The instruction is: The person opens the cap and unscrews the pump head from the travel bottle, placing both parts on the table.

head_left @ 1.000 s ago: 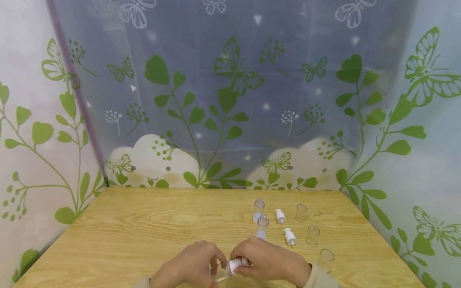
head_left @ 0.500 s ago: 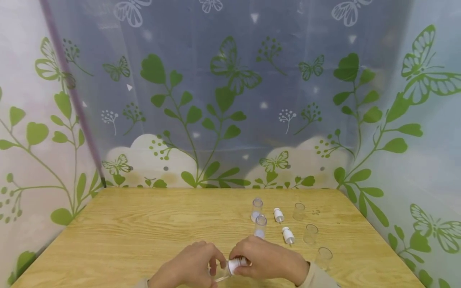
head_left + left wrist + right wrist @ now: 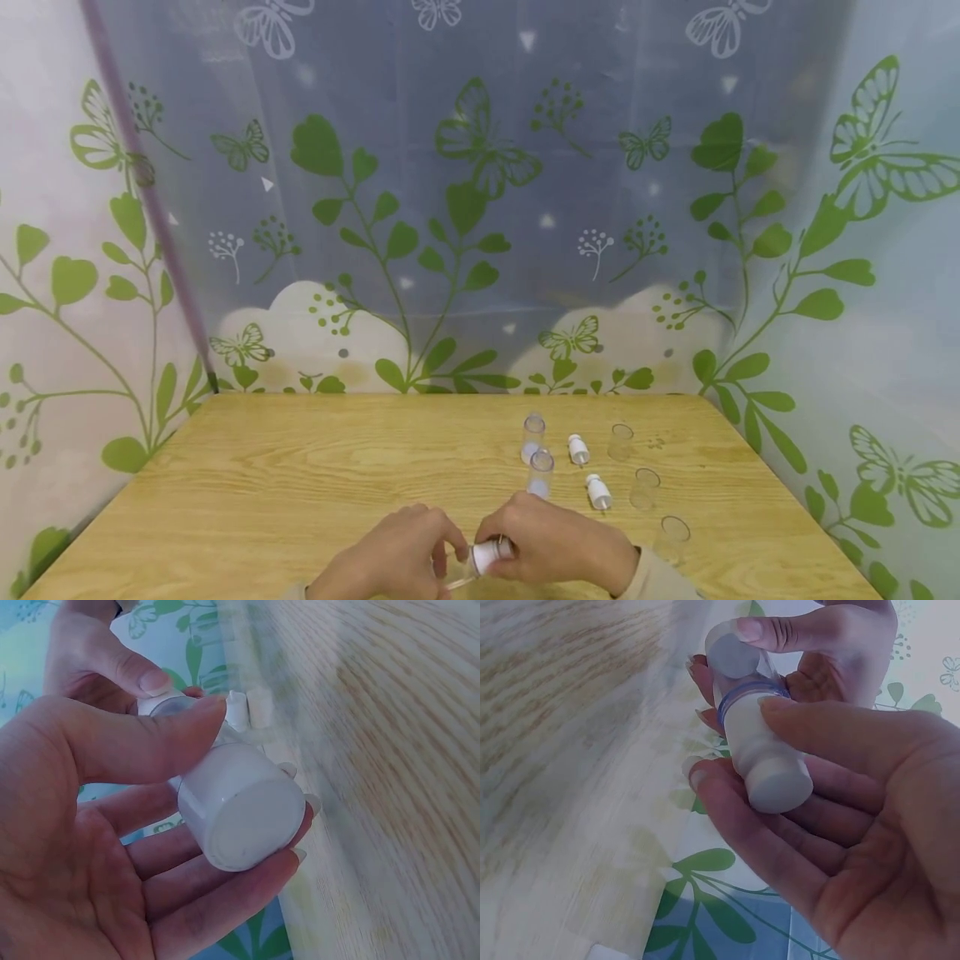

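Note:
My left hand (image 3: 390, 550) holds a small clear bottle with a white base (image 3: 244, 806), thumb on one side and fingers on the other. The bottle lies tilted just above the front of the table. My right hand (image 3: 558, 542) pinches a white pump top (image 3: 769, 754) between thumb and fingers. That top sits at the bottle's mouth, against a bluish clear ring (image 3: 750, 694). How far it is seated cannot be told. In the left wrist view the left thumb covers part of the bottle.
Beyond the right hand stand two clear bottles (image 3: 533, 439) with whitish bottoms. Two white pump tops (image 3: 598, 492) lie to their right. Further right, three clear caps (image 3: 645, 490) stand in a row on the wooden table (image 3: 300, 467). A patterned curtain (image 3: 465, 250) closes off the back.
Both hands stay in nearly the same place on the bottle and pump top. The right fingers have shifted slightly around the top. The head view has drifted a little.

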### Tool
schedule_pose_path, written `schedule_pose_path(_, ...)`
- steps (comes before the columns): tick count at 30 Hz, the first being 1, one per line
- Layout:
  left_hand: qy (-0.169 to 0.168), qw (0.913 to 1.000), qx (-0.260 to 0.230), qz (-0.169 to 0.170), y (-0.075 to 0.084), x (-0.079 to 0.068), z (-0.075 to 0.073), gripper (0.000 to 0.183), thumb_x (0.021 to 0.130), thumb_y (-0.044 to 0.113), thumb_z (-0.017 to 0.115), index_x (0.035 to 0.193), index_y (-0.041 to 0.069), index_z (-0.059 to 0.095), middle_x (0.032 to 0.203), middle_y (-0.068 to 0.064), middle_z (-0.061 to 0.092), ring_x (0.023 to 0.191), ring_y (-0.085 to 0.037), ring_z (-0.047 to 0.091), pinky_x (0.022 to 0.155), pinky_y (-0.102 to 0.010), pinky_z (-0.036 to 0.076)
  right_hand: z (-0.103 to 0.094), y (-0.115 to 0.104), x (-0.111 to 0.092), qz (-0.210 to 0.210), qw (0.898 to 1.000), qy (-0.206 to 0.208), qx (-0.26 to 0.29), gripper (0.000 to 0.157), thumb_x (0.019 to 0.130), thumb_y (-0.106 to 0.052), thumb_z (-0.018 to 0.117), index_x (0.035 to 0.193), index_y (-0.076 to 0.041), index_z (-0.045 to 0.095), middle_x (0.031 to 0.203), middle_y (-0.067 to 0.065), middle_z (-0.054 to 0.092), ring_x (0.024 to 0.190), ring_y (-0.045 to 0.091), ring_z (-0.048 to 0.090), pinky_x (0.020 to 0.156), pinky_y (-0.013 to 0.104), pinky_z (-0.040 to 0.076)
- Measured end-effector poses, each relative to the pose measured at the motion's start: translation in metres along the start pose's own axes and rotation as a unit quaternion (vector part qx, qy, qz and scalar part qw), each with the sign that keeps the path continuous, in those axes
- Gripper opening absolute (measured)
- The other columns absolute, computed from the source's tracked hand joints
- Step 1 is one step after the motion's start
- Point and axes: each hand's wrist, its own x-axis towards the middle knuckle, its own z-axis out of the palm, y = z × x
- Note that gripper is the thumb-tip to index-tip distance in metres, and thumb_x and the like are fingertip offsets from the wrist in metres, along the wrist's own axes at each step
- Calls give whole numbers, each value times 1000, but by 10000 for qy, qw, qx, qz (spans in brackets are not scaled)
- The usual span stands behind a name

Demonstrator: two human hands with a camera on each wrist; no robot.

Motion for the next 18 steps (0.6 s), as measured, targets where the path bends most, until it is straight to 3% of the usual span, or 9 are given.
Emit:
schedule_pose_path(5, -51, 9998, -191, -35, 1, 0, -1, 31, 69, 6, 86, 99, 12, 81, 75, 4, 76, 64, 3, 63, 58, -18, 52, 0, 1, 0, -343, 9993, 54, -127, 4, 93, -8, 75, 95, -11, 76, 80, -7, 74, 63, -16, 41, 58, 1, 39)
schedule_pose_path(15, -29, 9994, -336, 88, 5, -3, -3, 32, 66, -5, 77, 96, 7, 80, 69, 5, 73, 56, 3, 59, 53, -18, 50, -4, 1, -1, -609, 9981, 69, -3, 4, 95, -10, 74, 92, -11, 76, 76, -5, 74, 63, -21, 44, 58, 1, 41)
schedule_pose_path(18, -91, 9990, -411, 146, 5, -2, -5, 31, 67, -6, 75, 96, 6, 79, 69, 5, 73, 57, 4, 60, 54, -17, 51, -4, 1, -2, -645, 9979, 63, 9, 4, 94, -8, 74, 95, -10, 77, 80, -3, 77, 66, -20, 50, 61, 1, 43)
